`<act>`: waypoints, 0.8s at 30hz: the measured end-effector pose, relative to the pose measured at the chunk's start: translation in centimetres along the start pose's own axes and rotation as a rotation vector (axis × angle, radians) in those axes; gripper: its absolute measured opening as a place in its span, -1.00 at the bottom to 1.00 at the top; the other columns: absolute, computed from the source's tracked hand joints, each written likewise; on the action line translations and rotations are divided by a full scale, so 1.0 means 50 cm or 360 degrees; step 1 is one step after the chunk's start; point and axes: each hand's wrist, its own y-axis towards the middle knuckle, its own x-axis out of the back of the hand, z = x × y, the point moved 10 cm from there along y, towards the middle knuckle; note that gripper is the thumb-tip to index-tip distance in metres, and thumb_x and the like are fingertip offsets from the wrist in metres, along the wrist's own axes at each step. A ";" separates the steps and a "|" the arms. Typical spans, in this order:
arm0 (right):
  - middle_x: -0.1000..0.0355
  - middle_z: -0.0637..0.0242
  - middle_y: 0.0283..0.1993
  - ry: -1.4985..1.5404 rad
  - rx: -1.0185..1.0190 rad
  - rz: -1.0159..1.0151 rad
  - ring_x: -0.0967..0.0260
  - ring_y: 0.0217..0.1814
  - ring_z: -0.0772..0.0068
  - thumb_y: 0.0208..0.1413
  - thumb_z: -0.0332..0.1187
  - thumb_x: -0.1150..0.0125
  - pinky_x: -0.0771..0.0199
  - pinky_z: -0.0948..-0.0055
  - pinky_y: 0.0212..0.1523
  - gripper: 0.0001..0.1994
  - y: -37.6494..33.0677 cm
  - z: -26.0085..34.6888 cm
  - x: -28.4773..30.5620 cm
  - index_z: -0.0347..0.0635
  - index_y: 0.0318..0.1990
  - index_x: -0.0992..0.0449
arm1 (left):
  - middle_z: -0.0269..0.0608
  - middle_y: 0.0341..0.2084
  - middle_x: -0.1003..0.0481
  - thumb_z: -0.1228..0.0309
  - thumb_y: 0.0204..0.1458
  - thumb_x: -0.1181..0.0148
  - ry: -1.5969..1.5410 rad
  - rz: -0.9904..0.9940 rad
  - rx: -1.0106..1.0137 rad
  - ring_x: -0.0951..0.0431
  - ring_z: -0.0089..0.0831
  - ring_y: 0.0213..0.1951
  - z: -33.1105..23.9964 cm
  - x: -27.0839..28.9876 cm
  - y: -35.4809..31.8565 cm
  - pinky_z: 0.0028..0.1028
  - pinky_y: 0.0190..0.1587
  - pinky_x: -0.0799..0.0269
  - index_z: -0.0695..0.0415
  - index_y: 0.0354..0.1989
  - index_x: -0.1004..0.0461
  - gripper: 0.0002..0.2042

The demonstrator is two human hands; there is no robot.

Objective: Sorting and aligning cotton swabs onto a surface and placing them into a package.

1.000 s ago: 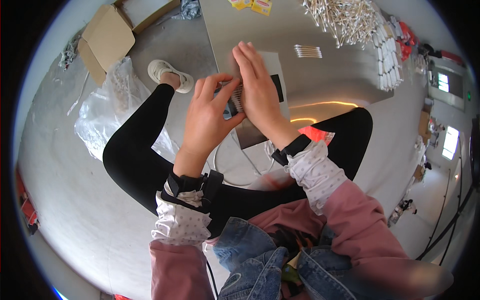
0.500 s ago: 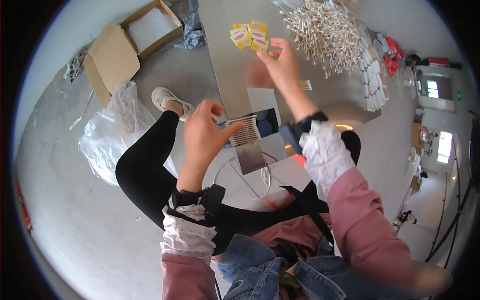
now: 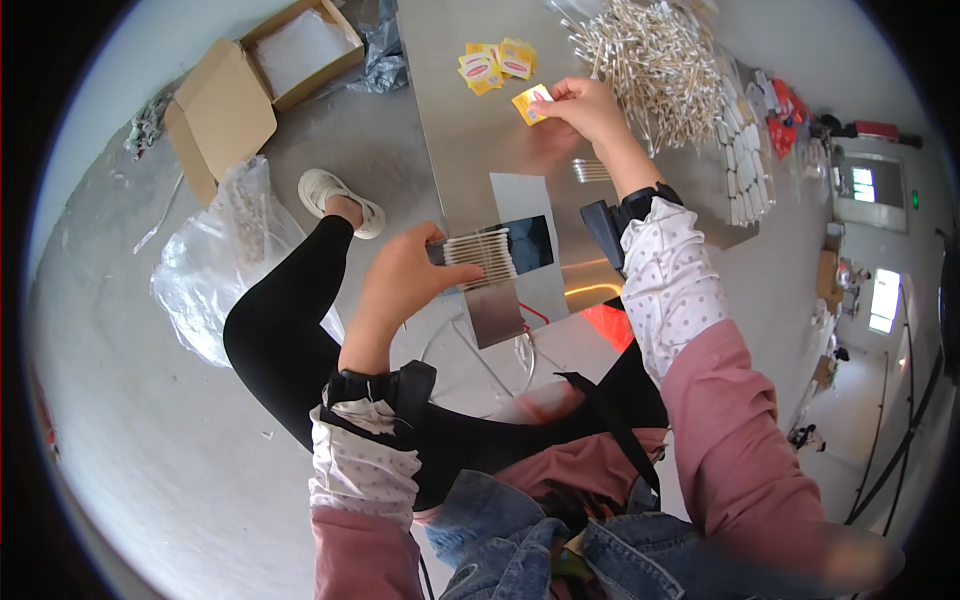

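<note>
Between thumb and fingertips, my right hand (image 3: 592, 108) pinches a small yellow and white card (image 3: 530, 105) above the metal table. Just left of it lie several similar cards (image 3: 492, 66) in a loose cluster. At the table's near edge, my left hand (image 3: 402, 278) grips the left end of a flat row of cotton swabs (image 3: 482, 256), thumb in front and fingers partly hidden behind. A metal plate (image 3: 497, 312) shows below that row. Next to its right end sits a dark bluish panel (image 3: 532, 243).
A big heap of loose cotton swabs (image 3: 655, 70) covers the table's far right, beside stacked white packs (image 3: 745, 170). A few swabs (image 3: 591, 171) lie near my right wrist. On the floor at left are an open cardboard box (image 3: 222, 130) and a clear plastic bag (image 3: 215, 275).
My right hand has taken one yellow card from the cluster and drawn it slightly nearer and right. My left fingers have closed in around the left end of the swab row.
</note>
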 end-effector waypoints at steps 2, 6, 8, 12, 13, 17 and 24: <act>-0.50 0.47 -0.42 0.0317 -0.0067 -0.0036 -0.34 -0.38 0.68 -0.06 -0.24 -0.54 -0.28 0.60 -0.35 -0.68 -0.015 -0.005 0.002 -0.29 -0.23 -0.66 | -0.10 -0.50 -0.54 0.10 -0.27 -0.58 0.0001 0.0021 0.0001 -0.53 -0.38 -0.46 -0.002 0.000 0.000 -0.42 -0.35 -0.42 0.39 -0.23 -0.55 -0.41; -0.52 0.48 -0.39 0.0354 -0.0047 -0.0191 -0.33 -0.39 0.71 0.01 -0.21 -0.50 -0.20 0.61 -0.43 -0.64 -0.010 -0.009 0.023 -0.30 -0.14 -0.67 | -0.24 -0.56 -0.52 0.17 -0.23 -0.57 -0.0086 0.0119 0.0021 -0.46 -0.55 -0.53 0.004 -0.004 0.007 -0.50 -0.43 -0.36 0.36 -0.29 -0.56 -0.50; -0.52 0.48 -0.39 0.0417 -0.0032 -0.0247 -0.33 -0.39 0.70 0.02 -0.22 -0.49 -0.22 0.61 -0.43 -0.66 -0.007 -0.010 0.018 -0.30 -0.14 -0.67 | -0.22 -0.57 -0.52 0.13 -0.24 -0.56 -0.0096 0.0162 0.0054 -0.48 -0.51 -0.53 0.010 -0.009 0.008 -0.47 -0.42 -0.37 0.35 -0.27 -0.56 -0.48; -0.53 0.45 -0.35 0.0555 0.0109 -0.0396 -0.36 -0.39 0.70 0.10 -0.30 -0.41 -0.29 0.60 -0.43 -0.68 -0.003 -0.005 0.015 -0.30 -0.05 -0.62 | -0.28 -0.62 -0.49 0.11 -0.21 -0.54 -0.0048 0.0242 0.0113 -0.43 -0.56 -0.57 -0.002 -0.011 0.014 -0.49 -0.48 -0.30 0.32 -0.32 -0.57 -0.51; -0.53 0.44 -0.34 0.0632 0.0234 -0.0460 -0.37 -0.38 0.70 0.11 -0.33 -0.39 -0.31 0.60 -0.43 -0.68 -0.008 -0.003 0.028 -0.30 -0.03 -0.60 | -0.28 -0.62 -0.49 0.11 -0.21 -0.54 -0.0039 0.0265 0.0110 -0.43 -0.56 -0.57 -0.008 -0.018 0.015 -0.49 -0.48 -0.30 0.32 -0.32 -0.57 -0.51; -0.57 0.42 -0.29 0.0814 0.0166 -0.0575 -0.39 -0.38 0.69 0.12 -0.37 -0.37 -0.27 0.61 -0.45 -0.78 -0.068 -0.025 0.067 -0.23 -0.11 -0.59 | -0.40 -0.64 -0.41 0.22 -0.14 -0.54 -0.0107 0.0243 0.0112 -0.30 -0.66 -0.56 -0.001 -0.032 0.022 -0.54 -0.49 -0.16 0.27 -0.44 -0.53 -0.63; -0.53 0.35 -0.38 0.0968 -0.0241 0.0232 -0.47 -0.34 0.69 0.08 -0.45 -0.40 -0.38 0.60 -0.42 -0.81 -0.350 -0.019 -0.101 -0.32 -0.27 -0.49 | -0.32 -0.64 -0.47 0.18 -0.18 -0.55 -0.0057 0.0237 0.0114 -0.38 -0.61 -0.60 0.003 -0.008 0.013 -0.52 -0.54 -0.22 0.32 -0.36 -0.59 -0.58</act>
